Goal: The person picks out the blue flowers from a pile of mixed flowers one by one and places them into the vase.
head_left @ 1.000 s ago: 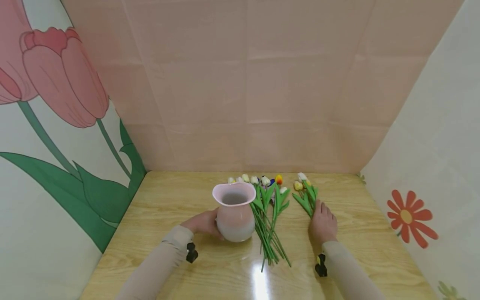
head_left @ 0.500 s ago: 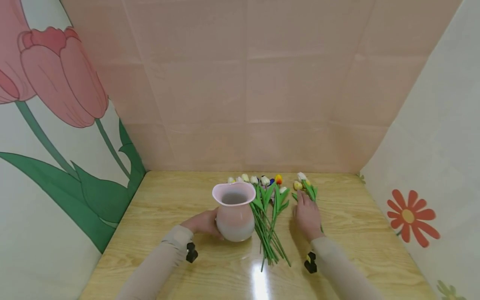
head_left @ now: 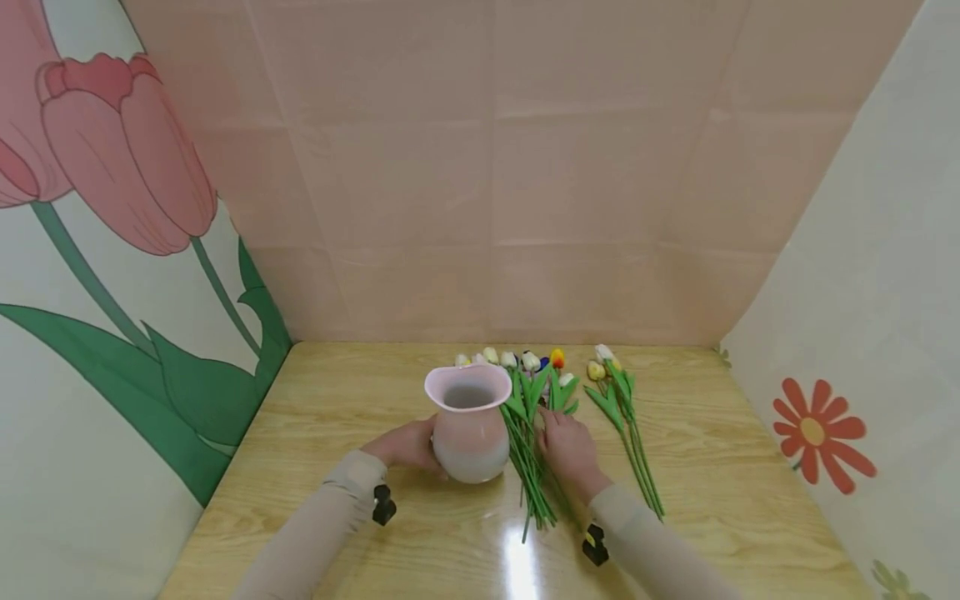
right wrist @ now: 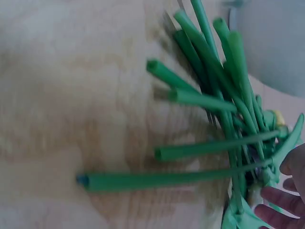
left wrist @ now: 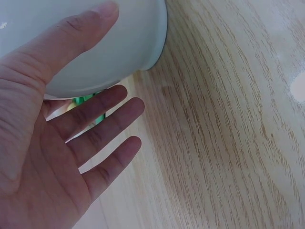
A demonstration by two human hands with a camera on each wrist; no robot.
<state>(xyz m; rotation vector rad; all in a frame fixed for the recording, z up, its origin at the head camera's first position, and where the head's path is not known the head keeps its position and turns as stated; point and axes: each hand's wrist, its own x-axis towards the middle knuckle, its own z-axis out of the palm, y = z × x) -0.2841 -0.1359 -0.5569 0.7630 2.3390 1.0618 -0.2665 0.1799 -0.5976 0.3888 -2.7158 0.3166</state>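
A pink-and-white vase (head_left: pixel 471 442) with a wavy rim stands upright on the table. At its left side, my left hand (head_left: pixel 411 447) lays its thumb (left wrist: pixel 90 26) over the white lower body, while several fingers (left wrist: pixel 112 124) extend loosely past it. Artificial tulips (head_left: pixel 534 467) lie in a bunch right of the vase, their green stems (right wrist: pixel 157 179) toward me. My right hand (head_left: pixel 567 446) is over the bunch's right side. In the right wrist view its thumb and fingers (right wrist: pixel 283 198) are apart, close to the leaves and upper stems.
A few separate tulips (head_left: pixel 633 433), white and yellow, lie on the wooden table (head_left: pixel 735 467) to the right. A peach backdrop (head_left: pixel 480 167) rises behind the table, with a flower-printed panel (head_left: pixel 847 333) on either side.
My right hand has let go of the separate tulips on the right and moved left to the main bunch. The left hand and vase have stayed put.
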